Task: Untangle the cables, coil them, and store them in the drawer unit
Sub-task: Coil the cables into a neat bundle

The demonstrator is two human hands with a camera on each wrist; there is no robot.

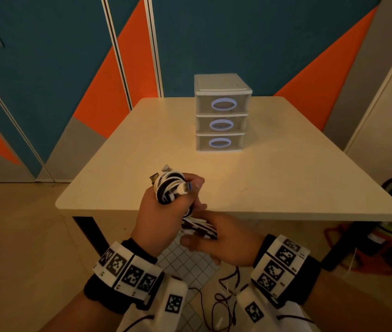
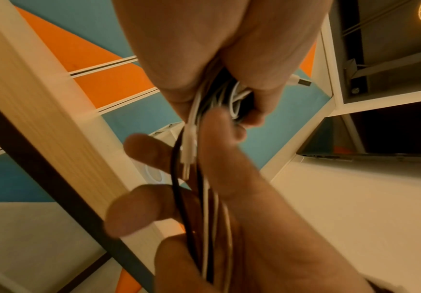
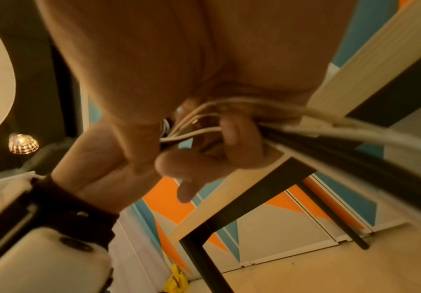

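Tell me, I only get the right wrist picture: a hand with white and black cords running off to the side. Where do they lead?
Observer: Into a bundle of cords gripped by the left hand, with metal plugs sticking out of it.
Visitor: Is there anywhere to put them?
Observer: Yes, a drawer unit stands on the table, three drawers stacked.
Visitor: Is one open?
Observer: No, all three look shut.

Blk & wht cables (image 1: 170, 188), cream table (image 1: 274, 178) (blue-ringed wht drawer unit (image 1: 221, 113))
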